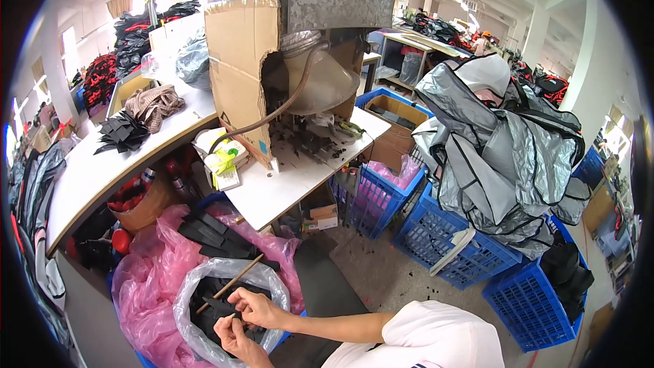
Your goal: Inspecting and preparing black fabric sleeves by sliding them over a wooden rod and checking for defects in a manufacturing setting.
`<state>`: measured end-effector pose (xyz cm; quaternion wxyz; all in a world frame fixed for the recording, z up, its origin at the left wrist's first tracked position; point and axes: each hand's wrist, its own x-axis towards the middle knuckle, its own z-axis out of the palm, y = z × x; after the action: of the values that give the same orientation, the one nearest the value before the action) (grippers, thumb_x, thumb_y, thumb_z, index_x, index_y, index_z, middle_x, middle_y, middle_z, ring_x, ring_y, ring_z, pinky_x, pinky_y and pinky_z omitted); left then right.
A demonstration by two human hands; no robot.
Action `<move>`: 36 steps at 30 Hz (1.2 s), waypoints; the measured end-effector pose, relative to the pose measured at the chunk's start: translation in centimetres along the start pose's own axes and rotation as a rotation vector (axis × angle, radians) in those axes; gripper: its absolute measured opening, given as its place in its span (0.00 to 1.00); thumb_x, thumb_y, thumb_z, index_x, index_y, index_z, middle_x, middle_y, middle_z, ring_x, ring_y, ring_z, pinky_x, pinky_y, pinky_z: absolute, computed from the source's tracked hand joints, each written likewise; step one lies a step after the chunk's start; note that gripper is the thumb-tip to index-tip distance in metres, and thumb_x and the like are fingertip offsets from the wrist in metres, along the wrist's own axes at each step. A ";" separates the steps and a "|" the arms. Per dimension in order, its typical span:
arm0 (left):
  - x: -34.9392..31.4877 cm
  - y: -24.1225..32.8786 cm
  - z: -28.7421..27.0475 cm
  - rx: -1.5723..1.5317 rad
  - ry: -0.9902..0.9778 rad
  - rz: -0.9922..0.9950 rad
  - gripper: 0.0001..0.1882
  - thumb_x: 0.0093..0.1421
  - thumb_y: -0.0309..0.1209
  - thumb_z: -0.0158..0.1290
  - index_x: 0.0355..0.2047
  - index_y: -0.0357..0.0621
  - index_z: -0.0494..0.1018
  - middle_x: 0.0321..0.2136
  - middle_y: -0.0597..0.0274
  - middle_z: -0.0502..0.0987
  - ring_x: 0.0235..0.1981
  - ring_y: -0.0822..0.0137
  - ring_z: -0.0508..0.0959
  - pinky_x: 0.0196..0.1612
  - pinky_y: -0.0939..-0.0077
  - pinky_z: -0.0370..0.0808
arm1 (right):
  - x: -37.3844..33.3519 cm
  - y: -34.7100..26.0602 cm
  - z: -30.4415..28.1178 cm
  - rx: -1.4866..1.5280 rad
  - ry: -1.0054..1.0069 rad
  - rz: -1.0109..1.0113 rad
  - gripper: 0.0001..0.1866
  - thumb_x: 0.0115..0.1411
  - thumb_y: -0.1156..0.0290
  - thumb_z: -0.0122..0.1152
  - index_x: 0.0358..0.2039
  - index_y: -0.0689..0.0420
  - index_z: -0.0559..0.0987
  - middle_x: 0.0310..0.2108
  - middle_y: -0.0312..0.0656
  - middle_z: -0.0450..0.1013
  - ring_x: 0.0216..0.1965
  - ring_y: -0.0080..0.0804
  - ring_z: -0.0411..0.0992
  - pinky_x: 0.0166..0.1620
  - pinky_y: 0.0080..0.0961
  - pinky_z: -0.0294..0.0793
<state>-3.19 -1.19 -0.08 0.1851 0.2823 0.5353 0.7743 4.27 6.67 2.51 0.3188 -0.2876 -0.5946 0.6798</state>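
My left hand point(238, 342) and my right hand point(257, 308) are close together over a clear plastic bag point(182, 307) at the lower left. The fingers of both are closed in a pinch. A thin black piece point(236, 316) shows between the fingertips; its outline merges with the dark pieces behind it. Inside the bag lie several loose black fabric-like pieces point(201, 294). A thin wooden stick point(235, 278) leans across the bag's mouth, beside my right hand. Pink plastic sheeting point(153, 293) surrounds the bag, with black strips point(221, 235) on top of it.
A white worktable point(262, 197) carries a machine in a cardboard housing point(238, 61), with black scraps below its metal cone point(320, 78). Blue crates point(436, 232) stand to the right, one heaped with silver-grey covers point(501, 157). A black-filled crate point(528, 303) stands near right.
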 end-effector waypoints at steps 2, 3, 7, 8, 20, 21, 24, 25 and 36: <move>-0.3 0.2 0.1 -0.015 -0.015 -0.048 0.02 0.60 0.23 0.47 0.34 0.38 0.69 0.29 0.67 0.71 0.30 0.77 0.71 0.35 0.85 0.69 | -0.1 0.7 0.8 -0.232 0.088 -0.187 0.16 0.51 0.83 0.50 0.43 0.61 0.67 0.28 0.41 0.70 0.28 0.28 0.73 0.30 0.25 0.73; -0.3 0.1 0.1 -0.134 0.001 -0.191 0.03 0.60 0.23 0.47 0.34 0.37 0.69 0.30 0.66 0.71 0.32 0.76 0.71 0.36 0.84 0.69 | -0.2 1.1 1.2 -0.324 0.165 -0.355 0.16 0.51 0.83 0.50 0.43 0.61 0.67 0.28 0.42 0.70 0.29 0.29 0.73 0.32 0.26 0.73; 0.2 1.0 -0.4 -0.451 -0.031 -0.416 0.06 0.61 0.25 0.46 0.36 0.36 0.69 0.33 0.63 0.73 0.35 0.72 0.72 0.39 0.78 0.70 | -0.9 1.5 1.5 -0.301 0.208 -0.491 0.12 0.55 0.83 0.49 0.40 0.61 0.67 0.31 0.41 0.71 0.32 0.27 0.72 0.35 0.23 0.72; 0.4 1.1 -0.5 -0.554 -0.061 -0.461 0.07 0.61 0.27 0.46 0.36 0.36 0.70 0.33 0.62 0.74 0.36 0.71 0.73 0.40 0.76 0.70 | -1.1 1.3 1.3 -0.145 0.158 -0.345 0.10 0.56 0.82 0.48 0.39 0.61 0.66 0.32 0.40 0.71 0.33 0.26 0.72 0.35 0.23 0.72; -0.6 7.3 1.7 0.001 0.185 -0.090 0.09 0.61 0.31 0.51 0.33 0.37 0.72 0.25 0.63 0.72 0.24 0.73 0.69 0.26 0.82 0.67 | 1.0 -5.2 1.2 -0.433 0.142 -0.467 0.16 0.47 0.82 0.53 0.38 0.60 0.63 0.21 0.43 0.68 0.24 0.40 0.72 0.29 0.31 0.70; -0.6 6.8 2.1 0.185 0.128 -0.020 0.10 0.62 0.32 0.49 0.35 0.36 0.71 0.25 0.64 0.72 0.23 0.75 0.69 0.25 0.85 0.66 | 0.5 -4.2 1.5 -0.463 0.141 -0.457 0.17 0.47 0.82 0.53 0.39 0.60 0.64 0.21 0.43 0.69 0.24 0.40 0.72 0.28 0.32 0.71; 0.3 3.7 -0.6 0.151 0.051 -0.077 0.10 0.62 0.32 0.49 0.37 0.36 0.70 0.24 0.65 0.71 0.21 0.78 0.67 0.23 0.88 0.63 | -0.2 -3.5 1.5 -0.492 0.135 -0.454 0.17 0.47 0.82 0.51 0.40 0.60 0.64 0.21 0.45 0.69 0.25 0.45 0.73 0.27 0.36 0.71; -0.1 6.9 2.0 0.156 0.148 -0.086 0.08 0.61 0.30 0.51 0.29 0.37 0.72 0.21 0.66 0.70 0.19 0.76 0.66 0.21 0.85 0.63 | -0.3 -3.2 1.4 -0.491 0.117 -0.452 0.18 0.47 0.82 0.49 0.41 0.61 0.64 0.20 0.48 0.70 0.25 0.49 0.73 0.27 0.40 0.71; 0.3 3.6 -1.3 -0.144 -0.061 -0.231 0.08 0.62 0.30 0.48 0.34 0.37 0.71 0.23 0.65 0.71 0.21 0.77 0.69 0.24 0.85 0.65 | 0.3 -0.3 2.1 -0.062 0.110 -0.459 0.17 0.51 0.83 0.51 0.43 0.61 0.64 0.28 0.44 0.70 0.20 0.34 0.70 0.23 0.28 0.69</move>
<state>-4.19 -3.29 3.02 0.3090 0.2279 0.5014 0.7754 2.52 5.62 3.06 0.4878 -0.1912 -0.6467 0.5543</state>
